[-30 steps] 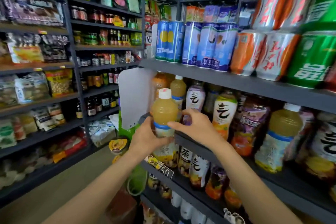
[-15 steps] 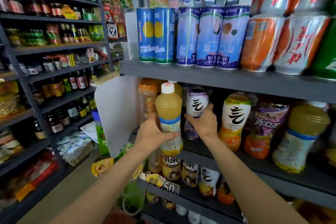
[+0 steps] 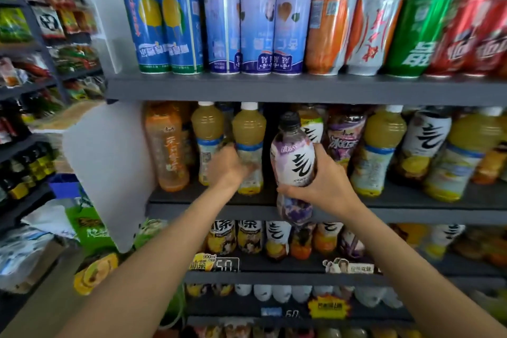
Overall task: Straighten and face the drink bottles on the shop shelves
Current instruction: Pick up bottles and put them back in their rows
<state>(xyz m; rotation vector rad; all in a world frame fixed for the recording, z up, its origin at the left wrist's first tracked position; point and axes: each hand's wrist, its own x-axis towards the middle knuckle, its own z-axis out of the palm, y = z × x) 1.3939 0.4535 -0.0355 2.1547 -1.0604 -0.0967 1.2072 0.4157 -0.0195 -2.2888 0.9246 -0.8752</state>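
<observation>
Both bare forearms reached up and forward from the lower edge of the view, converging toward the middle. The left hand (image 3: 229,169) was blurred, its back to the camera, fingers curled round a yellow bottle (image 3: 248,145) (how tightly could not be told). The right hand (image 3: 319,181) gripped a purple-and-white bottle (image 3: 293,162), thumb across the front, fingers wrapped behind.

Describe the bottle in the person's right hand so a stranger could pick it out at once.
Find the grey middle shelf, under the row of tall blue cans. In front of its edge, right of two white-capped yellow juice bottles, the right hand holds the purple bottle. Unlike its shelved neighbours, it is lifted out and tilted, with a black cap and a bold black brushstroke on its white label.
</observation>
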